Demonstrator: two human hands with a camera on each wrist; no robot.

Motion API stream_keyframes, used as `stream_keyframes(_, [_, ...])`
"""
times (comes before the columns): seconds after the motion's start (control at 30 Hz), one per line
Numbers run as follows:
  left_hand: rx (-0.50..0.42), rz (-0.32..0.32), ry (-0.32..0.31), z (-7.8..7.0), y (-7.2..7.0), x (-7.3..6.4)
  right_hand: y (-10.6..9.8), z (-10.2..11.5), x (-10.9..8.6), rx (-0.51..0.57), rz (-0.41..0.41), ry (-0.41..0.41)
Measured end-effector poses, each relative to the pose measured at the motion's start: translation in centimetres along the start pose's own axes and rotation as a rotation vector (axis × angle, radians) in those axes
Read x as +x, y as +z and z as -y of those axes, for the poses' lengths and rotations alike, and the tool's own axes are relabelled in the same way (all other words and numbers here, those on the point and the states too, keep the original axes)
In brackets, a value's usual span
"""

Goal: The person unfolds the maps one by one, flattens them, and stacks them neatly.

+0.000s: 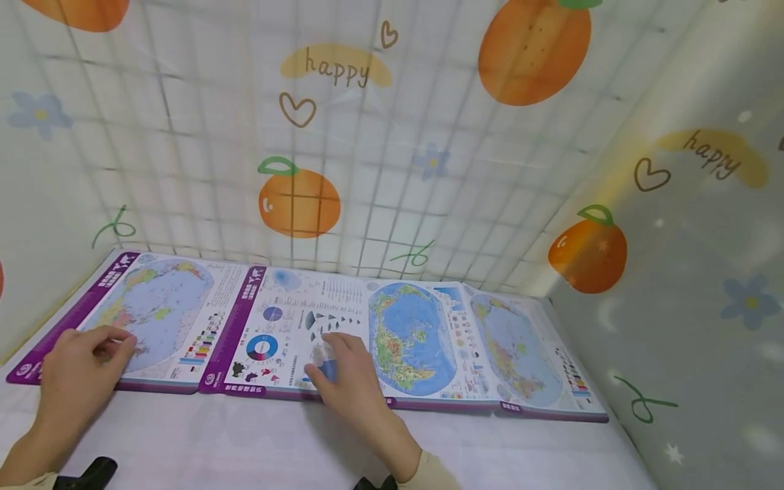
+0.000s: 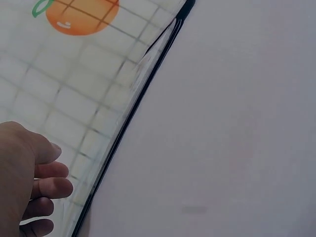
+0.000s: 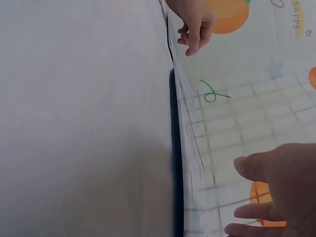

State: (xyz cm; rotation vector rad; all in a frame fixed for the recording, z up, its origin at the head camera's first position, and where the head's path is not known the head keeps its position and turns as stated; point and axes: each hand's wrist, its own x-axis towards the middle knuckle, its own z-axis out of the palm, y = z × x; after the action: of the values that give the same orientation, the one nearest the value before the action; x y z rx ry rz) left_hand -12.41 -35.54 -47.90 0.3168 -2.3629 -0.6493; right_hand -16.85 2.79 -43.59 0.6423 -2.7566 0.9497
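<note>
Under the empty, loosely curled left hand point(image 1: 81, 371) and relaxed right hand point(image 1: 352, 381), the long purple-edged paper map point(image 1: 413, 340) seemed light, creasable, best edge-held.

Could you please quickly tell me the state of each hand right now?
Left hand: open, fingers loosely curled, holding nothing, at the leftmost world map.
Right hand: open, holding nothing, over the printed chart panel.

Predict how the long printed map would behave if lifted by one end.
The map would probably bend or fold, since its edge kinks between panels. It likely wouldn't roll or tip, lying flat and wide. Its length suggests the far end might trail.
</note>
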Motion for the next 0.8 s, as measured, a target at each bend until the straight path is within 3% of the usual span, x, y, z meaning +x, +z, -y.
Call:
stream_keyframes(0.17, [0.007,-0.018,-0.029,0.5,-0.2,0.0,1.2,1.6,0.1,0.004,0.041,0.001])
stream_keyframes(0.53, [0.002,-0.032,-0.047,1.0,-0.7,0.6,4.6,3.6,0.0,-0.077,0.043,-0.169])
stream_keyframes(0.8, [0.030,-0.005,-0.130,1.8,-1.0,0.7,6.2,5.4,0.3,-0.080,0.015,-0.206])
